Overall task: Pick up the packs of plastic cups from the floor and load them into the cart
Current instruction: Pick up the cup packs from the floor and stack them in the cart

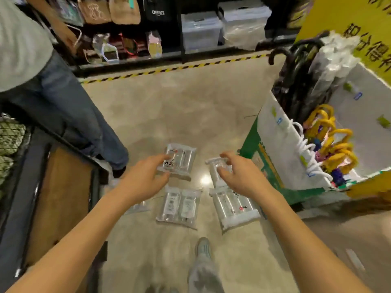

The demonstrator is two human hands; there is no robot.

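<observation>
Several clear packs of plastic cups lie on the beige floor in front of me. My left hand reaches over the near edge of the far left pack, fingers spread, thumb and forefinger on either side of its corner. My right hand hovers with curled, parted fingers over the far right pack. Closer to me lie a middle pack and a right pack; another pack is partly hidden under my left forearm. The cart stands at my left, a brown cardboard sheet on its deck.
Another person in jeans stands beside the cart at the left. A white and green bin of umbrellas stands close on the right. Shelves with bags and boxes run behind yellow-black floor tape. My own foot is near the packs.
</observation>
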